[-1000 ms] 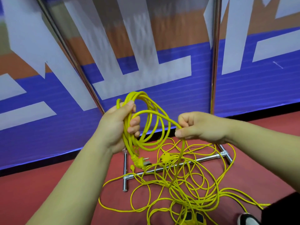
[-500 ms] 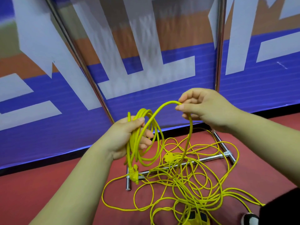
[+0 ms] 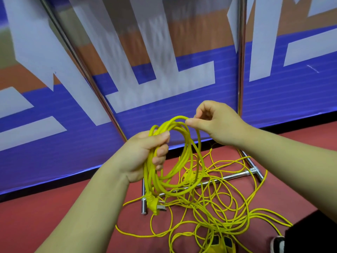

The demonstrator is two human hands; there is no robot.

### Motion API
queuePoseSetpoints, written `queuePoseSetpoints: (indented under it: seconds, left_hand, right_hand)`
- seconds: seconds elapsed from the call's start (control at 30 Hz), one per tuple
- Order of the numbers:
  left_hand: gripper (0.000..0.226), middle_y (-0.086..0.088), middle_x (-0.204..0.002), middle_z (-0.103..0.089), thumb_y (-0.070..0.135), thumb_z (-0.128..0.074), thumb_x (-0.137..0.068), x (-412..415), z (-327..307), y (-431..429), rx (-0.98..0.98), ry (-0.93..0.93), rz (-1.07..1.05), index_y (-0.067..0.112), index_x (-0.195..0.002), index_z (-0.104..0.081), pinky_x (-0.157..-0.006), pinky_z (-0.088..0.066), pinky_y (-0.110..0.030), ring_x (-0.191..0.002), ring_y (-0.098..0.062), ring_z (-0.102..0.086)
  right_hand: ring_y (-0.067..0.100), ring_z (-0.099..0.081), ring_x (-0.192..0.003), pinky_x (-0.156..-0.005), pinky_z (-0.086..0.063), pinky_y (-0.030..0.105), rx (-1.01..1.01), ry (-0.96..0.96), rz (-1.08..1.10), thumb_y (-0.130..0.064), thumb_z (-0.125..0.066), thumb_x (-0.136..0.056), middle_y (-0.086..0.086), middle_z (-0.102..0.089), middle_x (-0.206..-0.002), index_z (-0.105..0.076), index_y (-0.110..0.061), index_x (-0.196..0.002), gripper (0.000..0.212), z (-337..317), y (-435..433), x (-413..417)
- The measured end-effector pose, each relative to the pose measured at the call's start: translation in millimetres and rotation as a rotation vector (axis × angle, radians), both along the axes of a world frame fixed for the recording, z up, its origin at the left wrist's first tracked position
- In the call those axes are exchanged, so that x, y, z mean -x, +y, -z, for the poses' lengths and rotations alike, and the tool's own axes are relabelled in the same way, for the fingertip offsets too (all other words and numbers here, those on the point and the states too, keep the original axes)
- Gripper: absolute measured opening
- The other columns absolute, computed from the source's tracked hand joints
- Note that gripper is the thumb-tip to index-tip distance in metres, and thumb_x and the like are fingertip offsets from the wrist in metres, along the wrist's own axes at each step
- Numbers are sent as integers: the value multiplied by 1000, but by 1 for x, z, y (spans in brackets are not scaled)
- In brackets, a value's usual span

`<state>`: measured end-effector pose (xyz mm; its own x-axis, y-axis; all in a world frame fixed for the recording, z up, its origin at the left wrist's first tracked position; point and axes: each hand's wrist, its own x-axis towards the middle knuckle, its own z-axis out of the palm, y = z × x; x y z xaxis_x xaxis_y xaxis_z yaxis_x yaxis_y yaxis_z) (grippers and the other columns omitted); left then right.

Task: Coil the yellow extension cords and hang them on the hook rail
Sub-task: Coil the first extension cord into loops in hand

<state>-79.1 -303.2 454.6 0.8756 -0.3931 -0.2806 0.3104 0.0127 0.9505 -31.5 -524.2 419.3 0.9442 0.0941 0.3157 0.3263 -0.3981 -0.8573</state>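
Observation:
My left hand [image 3: 144, 154] grips a coil of yellow extension cord [image 3: 184, 161], several loops hanging down from the fist. The cord's yellow plug [image 3: 155, 205] dangles below the coil. My right hand [image 3: 217, 123] pinches the top of the newest loop beside the left thumb. From the coil the cord runs down into a loose tangle of yellow cord [image 3: 222, 212] spread on the red floor. A yellow socket block [image 3: 220, 243] lies at the tangle's near edge, partly cut off by the frame.
A chrome rack base [image 3: 242, 175] stands on the red floor under the tangle, with two chrome uprights [image 3: 240, 70] rising in front of a blue, white and orange banner wall [image 3: 54, 143]. A shoe [image 3: 278, 243] shows at the bottom right.
My right hand has brought the raised loop left and down to the top of the coil in my left hand. The coil now holds one more loop.

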Motion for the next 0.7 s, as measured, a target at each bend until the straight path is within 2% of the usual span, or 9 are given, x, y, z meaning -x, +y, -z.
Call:
queuePoseSetpoints:
  seconds: [0.13,0.2,0.27,0.37,0.43,0.5,0.57,0.63,0.7]
  left_hand:
    - [14,5,-55,-46,27,-59,-86,-5,-7,9,80,-61,-104,17,-86,-49,-40,-39,-21,-40,-7,-43]
    - [10,9,-51,-38,27,-55,-89,-7,-12,15,165,-59,-134,19,-86,-50,-38,-37,-18,-36,-2,-36]
    - [10,11,-48,-33,28,-54,-89,-9,-17,20,223,-64,-165,19,-84,-53,-37,-33,-16,-34,1,-31]
    - [15,12,-46,-31,29,-52,-91,-8,-23,24,273,-70,-188,19,-82,-57,-35,-30,-15,-31,1,-29]
    - [16,12,-45,-32,30,-51,-92,-6,-24,26,299,-71,-180,18,-83,-58,-35,-30,-15,-31,1,-30]
    - [16,12,-45,-32,30,-51,-93,-4,-24,28,309,-71,-170,18,-85,-58,-35,-30,-15,-30,1,-30]
    - [15,12,-44,-32,29,-50,-94,-2,-25,31,320,-74,-155,17,-86,-57,-35,-30,-15,-30,1,-31]
    - [15,12,-44,-33,28,-49,-95,1,-27,37,342,-77,-127,17,-88,-56,-35,-31,-15,-30,1,-32]
    - [13,12,-44,-35,28,-51,-95,5,-30,41,370,-95,-91,17,-91,-57,-36,-33,-15,-31,1,-34]
  right_hand:
    - [18,-71,-77,-77,-56,44,-97,285,-49,-42,-66,-92,7,-74,-91,-53,-12,-84,33,28,-10,-7]
    - [20,-70,-81,-74,-49,42,-126,449,-96,-27,-64,-93,15,-73,-102,-49,-17,-84,21,48,-14,-12]
    - [23,-65,-81,-71,-41,39,-55,540,-147,-22,-66,-83,21,-70,-110,-47,-18,-84,19,66,-16,-11]
    - [20,-54,-76,-66,-40,40,87,572,-257,-11,-67,-76,12,-68,-114,-48,-18,-81,21,91,-7,-7]
    - [18,-64,-95,-76,-50,41,139,570,-324,0,-68,-78,9,-66,-120,-52,-19,-77,25,102,5,-6]
    - [26,-64,-115,-90,-53,43,188,547,-358,-6,-73,-74,11,-69,-118,-60,-25,-72,24,108,19,-7]
    - [25,-65,-113,-93,-52,36,192,539,-369,-5,-75,-77,2,-73,-105,-68,-30,-74,26,113,29,-8]
    - [25,-63,-116,-97,-50,37,232,525,-364,-8,-74,-80,1,-73,-106,-72,-36,-81,29,119,38,-10]
    - [21,-68,-103,-88,-53,34,283,521,-359,-13,-75,-82,-1,-70,-100,-70,-45,-88,33,121,43,-9]
